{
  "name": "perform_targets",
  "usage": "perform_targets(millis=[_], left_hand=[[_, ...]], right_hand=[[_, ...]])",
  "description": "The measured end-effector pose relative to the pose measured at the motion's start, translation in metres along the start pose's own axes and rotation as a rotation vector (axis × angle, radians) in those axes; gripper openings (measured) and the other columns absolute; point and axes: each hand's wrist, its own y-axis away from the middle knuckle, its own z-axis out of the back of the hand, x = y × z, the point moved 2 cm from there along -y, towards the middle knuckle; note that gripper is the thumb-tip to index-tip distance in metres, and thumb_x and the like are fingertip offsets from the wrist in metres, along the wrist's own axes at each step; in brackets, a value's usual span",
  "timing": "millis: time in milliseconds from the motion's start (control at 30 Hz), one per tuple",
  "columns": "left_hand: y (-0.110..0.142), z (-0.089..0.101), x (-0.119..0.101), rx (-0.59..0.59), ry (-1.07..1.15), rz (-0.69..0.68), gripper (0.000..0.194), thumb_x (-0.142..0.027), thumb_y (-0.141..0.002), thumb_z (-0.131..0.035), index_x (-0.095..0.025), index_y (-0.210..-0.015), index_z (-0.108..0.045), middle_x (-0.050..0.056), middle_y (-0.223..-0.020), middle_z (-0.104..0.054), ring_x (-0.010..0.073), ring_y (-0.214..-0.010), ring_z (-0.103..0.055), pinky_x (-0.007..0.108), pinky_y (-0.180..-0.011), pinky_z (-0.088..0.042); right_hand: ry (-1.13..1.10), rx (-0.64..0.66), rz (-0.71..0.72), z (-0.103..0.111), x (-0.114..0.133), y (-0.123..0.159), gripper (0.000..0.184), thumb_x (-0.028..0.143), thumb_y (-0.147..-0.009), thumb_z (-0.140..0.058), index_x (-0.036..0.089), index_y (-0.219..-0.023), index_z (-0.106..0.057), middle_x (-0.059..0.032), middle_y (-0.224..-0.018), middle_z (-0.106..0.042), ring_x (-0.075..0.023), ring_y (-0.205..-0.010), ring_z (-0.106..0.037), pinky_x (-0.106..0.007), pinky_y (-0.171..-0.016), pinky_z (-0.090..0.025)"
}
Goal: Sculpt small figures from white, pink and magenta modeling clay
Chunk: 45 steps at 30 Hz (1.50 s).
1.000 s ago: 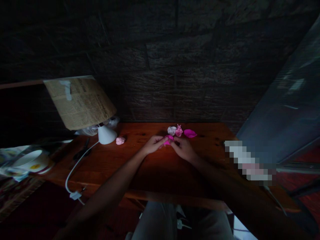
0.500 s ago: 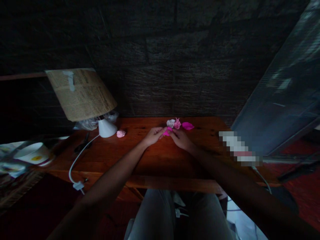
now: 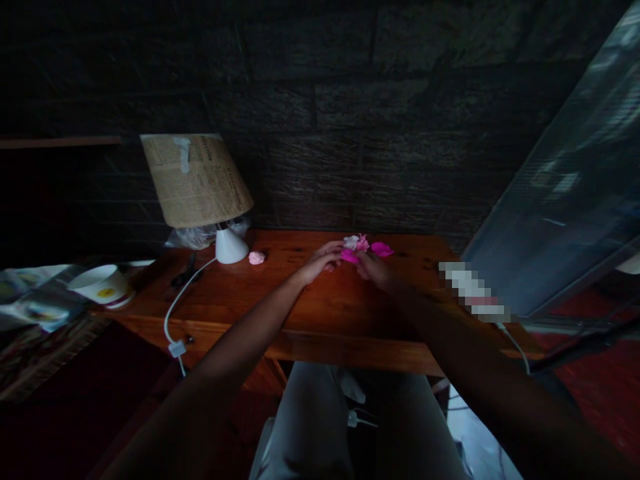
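A bright magenta, petal-like piece (image 3: 349, 255) is between my hands over the wooden table. My right hand (image 3: 375, 269) pinches its right side with thumb and fingers. Stretched toward its left edge, the fingers of my left hand (image 3: 321, 262) are apart, with the fingertips close to or touching it. Just behind lie a white crumpled flower-like piece (image 3: 351, 242) and a pink one (image 3: 363, 243). A second magenta piece (image 3: 382, 249) rests to the right of them. Dim light hides the exact material.
A lamp (image 3: 232, 246) with a newsprint-patterned shade stands left, its white cord (image 3: 173, 313) running off the front edge. Beside it are a pale pink crumpled piece (image 3: 257, 257) and dark scissors (image 3: 184, 272). A white bowl (image 3: 103, 285) sits far left; a blurred-out white object (image 3: 470, 290) lies right.
The view has shifted, so the table's things sit differently in frame. My left hand has loosened from the magenta piece and its fingers have straightened. The piece now looks flatter and wider.
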Motion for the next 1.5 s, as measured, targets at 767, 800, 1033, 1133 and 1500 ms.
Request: perform_targets(millis=[767,800,1033,1133,1500], left_hand=[[-0.016,0.020,0.011,0.010,-0.121,0.034,0.036,-0.044,-0.070,-0.079,-0.012,-0.085,-0.070,0.001,-0.072,-0.066,0.0082,-0.062,-0.056,0.022,-0.061,-0.044],[-0.015,0.021,0.012,0.004,-0.102,0.049,0.037,-0.043,-0.070,-0.078,-0.012,-0.087,-0.070,0.001,-0.075,-0.067,0.0089,-0.064,-0.058,0.022,-0.062,-0.045],[-0.010,0.018,0.011,0.060,-0.129,0.068,0.038,-0.042,-0.072,-0.078,-0.012,-0.093,-0.068,0.003,-0.078,-0.069,0.0111,-0.066,-0.063,0.024,-0.062,-0.049],[-0.009,0.018,0.011,0.057,-0.163,0.033,0.041,-0.042,-0.070,-0.080,-0.012,-0.095,-0.069,0.004,-0.080,-0.069,0.0106,-0.066,-0.062,0.023,-0.061,-0.048],[-0.010,0.027,0.013,-0.062,-0.281,-0.029,0.045,-0.035,-0.079,-0.072,-0.016,-0.120,-0.068,0.003,-0.088,-0.071,0.0063,-0.057,-0.050,0.019,-0.052,-0.036]], right_hand=[[0.005,0.174,0.023,0.016,-0.003,-0.019,0.042,0.052,-0.092,-0.042,0.023,-0.062,-0.045,0.0043,-0.049,-0.039,-0.0114,-0.045,-0.032,-0.030,-0.048,-0.027],[0.051,0.148,0.053,0.014,-0.002,-0.018,0.045,0.053,-0.093,-0.038,0.023,-0.061,-0.046,0.0035,-0.049,-0.041,-0.0122,-0.046,-0.034,-0.030,-0.049,-0.029],[0.286,0.038,0.285,0.007,-0.001,-0.015,0.040,0.057,-0.091,-0.046,0.023,-0.069,-0.054,0.0028,-0.056,-0.048,-0.0154,-0.055,-0.046,-0.030,-0.057,-0.035],[0.294,0.048,0.286,0.009,-0.004,-0.016,0.036,0.052,-0.090,-0.046,0.023,-0.070,-0.055,0.0027,-0.056,-0.049,-0.0157,-0.056,-0.047,-0.030,-0.057,-0.036],[0.284,0.047,0.304,0.011,-0.009,-0.020,0.034,0.049,-0.089,-0.052,0.019,-0.083,-0.068,-0.0023,-0.072,-0.065,-0.0168,-0.066,-0.056,-0.031,-0.064,-0.043]])
